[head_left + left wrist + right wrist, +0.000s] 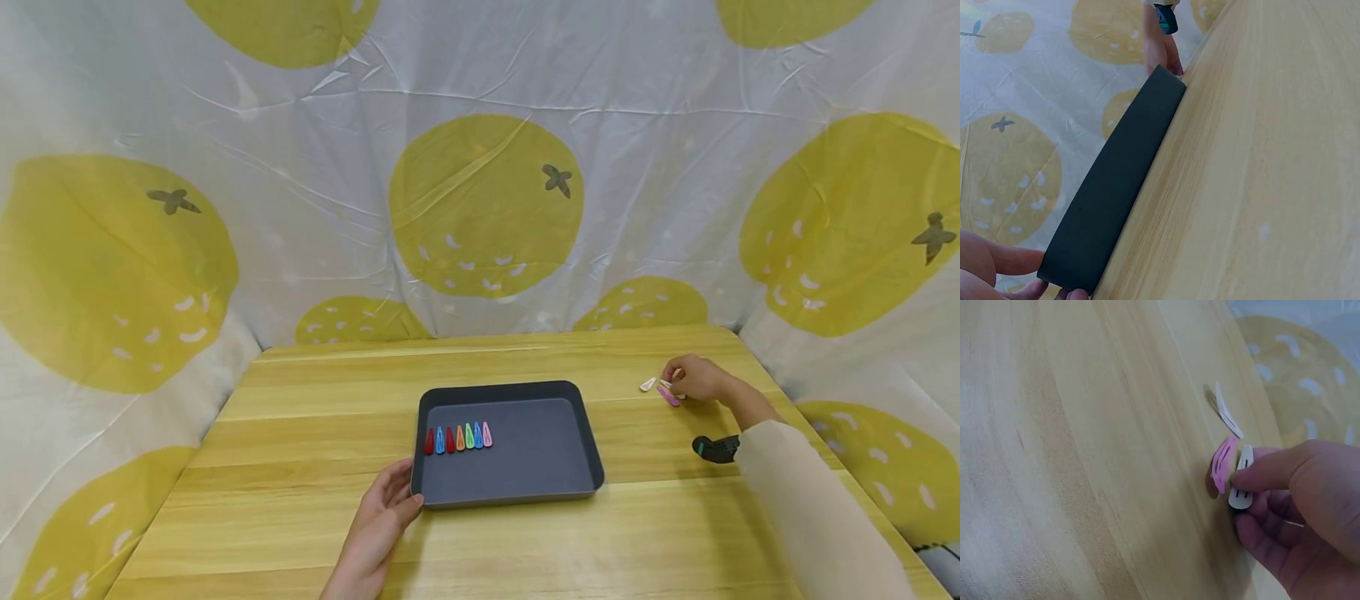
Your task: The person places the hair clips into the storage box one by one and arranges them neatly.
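A dark grey tray lies on the wooden table. My left hand grips its near left corner, and the left wrist view has the thumb and fingertips at that end of the tray. Inside, a row of several coloured snap hair clips runs along the left part. Off to the right, my right hand pinches a white hair clip between thumb and fingers. Right beside it on the wood lie a pink hair clip and another white hair clip.
The wooden table reaches back to a hanging cloth printed with yellow fruit, which also covers both sides. A black device with a green mark sits at the right wrist.
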The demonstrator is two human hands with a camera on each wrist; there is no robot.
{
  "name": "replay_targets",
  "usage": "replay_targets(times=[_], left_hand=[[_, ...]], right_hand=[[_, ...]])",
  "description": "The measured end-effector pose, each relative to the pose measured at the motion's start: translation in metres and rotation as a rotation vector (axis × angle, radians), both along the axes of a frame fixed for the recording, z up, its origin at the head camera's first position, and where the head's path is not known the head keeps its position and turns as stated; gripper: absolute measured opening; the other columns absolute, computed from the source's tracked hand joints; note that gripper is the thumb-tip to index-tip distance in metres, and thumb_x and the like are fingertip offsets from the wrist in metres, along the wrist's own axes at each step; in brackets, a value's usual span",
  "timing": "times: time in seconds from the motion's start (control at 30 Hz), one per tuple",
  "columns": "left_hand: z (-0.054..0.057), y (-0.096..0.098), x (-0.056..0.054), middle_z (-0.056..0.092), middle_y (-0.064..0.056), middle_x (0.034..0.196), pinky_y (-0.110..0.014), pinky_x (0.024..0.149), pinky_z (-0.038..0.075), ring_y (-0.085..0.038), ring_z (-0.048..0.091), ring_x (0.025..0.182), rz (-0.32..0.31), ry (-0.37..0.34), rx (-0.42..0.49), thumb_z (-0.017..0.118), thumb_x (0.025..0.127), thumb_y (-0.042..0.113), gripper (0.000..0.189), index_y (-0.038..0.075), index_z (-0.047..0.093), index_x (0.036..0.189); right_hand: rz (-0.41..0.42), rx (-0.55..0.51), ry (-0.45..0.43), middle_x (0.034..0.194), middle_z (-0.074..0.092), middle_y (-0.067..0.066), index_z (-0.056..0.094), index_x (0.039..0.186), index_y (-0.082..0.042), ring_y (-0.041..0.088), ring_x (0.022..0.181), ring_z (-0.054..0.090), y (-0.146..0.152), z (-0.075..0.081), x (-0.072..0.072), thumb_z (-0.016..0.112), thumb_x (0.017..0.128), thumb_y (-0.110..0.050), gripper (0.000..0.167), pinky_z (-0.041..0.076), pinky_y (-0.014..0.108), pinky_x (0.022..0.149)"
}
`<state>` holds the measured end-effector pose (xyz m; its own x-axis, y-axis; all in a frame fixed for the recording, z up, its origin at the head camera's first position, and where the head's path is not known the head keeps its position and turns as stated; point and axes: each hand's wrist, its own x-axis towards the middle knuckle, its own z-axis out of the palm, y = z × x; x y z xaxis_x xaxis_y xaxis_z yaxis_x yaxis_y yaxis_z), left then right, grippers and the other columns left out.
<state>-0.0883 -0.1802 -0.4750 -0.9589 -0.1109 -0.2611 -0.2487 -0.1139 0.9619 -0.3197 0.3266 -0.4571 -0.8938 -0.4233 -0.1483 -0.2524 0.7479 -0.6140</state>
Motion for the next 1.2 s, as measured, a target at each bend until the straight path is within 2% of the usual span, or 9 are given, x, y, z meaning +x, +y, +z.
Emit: replay_targets(times=[0.23, 0.47, 0.57, 0.7, 0.93, 1.2], left_hand=[[0.0, 0.002, -0.001, 0.035, -0.031, 0.156, -0.049, 0.108, 0.042, -0.043, 0.038, 0.14, -0.005, 0.0, 0.004, 0.057, 0.096, -0.009, 0.062, -0.005, 0.034, 0.154], [0.0, 0.001, -0.001, 0.034, -0.031, 0.156, -0.048, 0.109, 0.041, -0.043, 0.037, 0.14, -0.002, 0.0, 0.001, 0.056, 0.096, -0.009, 0.063, -0.005, 0.033, 0.154], [0.0, 0.0, -0.001, 0.033, -0.031, 0.157, -0.048, 0.11, 0.041, -0.043, 0.036, 0.141, -0.003, -0.004, 0.002, 0.056, 0.097, -0.009, 0.063, -0.005, 0.033, 0.155], [0.001, 0.0, -0.001, 0.032, -0.031, 0.157, -0.048, 0.109, 0.041, -0.043, 0.036, 0.141, -0.006, -0.006, 0.002, 0.056, 0.097, -0.009, 0.063, -0.005, 0.032, 0.155], [0.001, 0.001, -0.001, 0.033, -0.031, 0.157, -0.047, 0.109, 0.041, -0.042, 0.036, 0.141, -0.007, -0.009, 0.0, 0.056, 0.097, -0.009, 0.063, -0.005, 0.032, 0.155], [0.003, 0.001, -0.001, 0.031, -0.031, 0.158, -0.052, 0.111, 0.038, -0.043, 0.035, 0.141, -0.001, -0.022, 0.001, 0.056, 0.098, -0.009, 0.063, -0.004, 0.031, 0.156]], right_hand=[[-0.032, 0.021, -0.01, 0.084, 0.061, 0.009, 0.061, 0.102, 0.004, 0.021, 0.069, 0.056, 0.005, 0.001, -0.001, 0.06, 0.089, 0.005, 0.014, 0.046, 0.034, 0.062], [0.013, 0.004, 0.083, 0.072, 0.06, 0.009, 0.066, 0.117, 0.006, 0.015, 0.057, 0.045, 0.004, 0.014, -0.003, 0.058, 0.096, 0.006, 0.023, 0.037, 0.027, 0.053], [0.029, -0.005, 0.107, 0.067, 0.059, 0.008, 0.068, 0.119, 0.008, 0.014, 0.055, 0.046, 0.0, 0.019, -0.004, 0.059, 0.097, 0.003, 0.024, 0.037, 0.027, 0.052], [0.024, -0.015, 0.097, 0.068, 0.064, 0.009, 0.07, 0.116, 0.008, 0.016, 0.056, 0.052, -0.006, 0.024, -0.006, 0.061, 0.098, -0.001, 0.022, 0.042, 0.028, 0.053], [0.023, -0.027, 0.056, 0.079, 0.068, 0.008, 0.069, 0.097, 0.002, 0.021, 0.065, 0.059, -0.021, 0.031, -0.006, 0.066, 0.097, -0.002, 0.004, 0.049, 0.031, 0.059], [0.145, -0.009, 0.093, 0.084, 0.069, 0.007, 0.07, 0.093, -0.002, 0.031, 0.076, 0.063, -0.046, 0.043, -0.004, 0.065, 0.097, -0.002, 0.006, 0.051, 0.036, 0.068]])
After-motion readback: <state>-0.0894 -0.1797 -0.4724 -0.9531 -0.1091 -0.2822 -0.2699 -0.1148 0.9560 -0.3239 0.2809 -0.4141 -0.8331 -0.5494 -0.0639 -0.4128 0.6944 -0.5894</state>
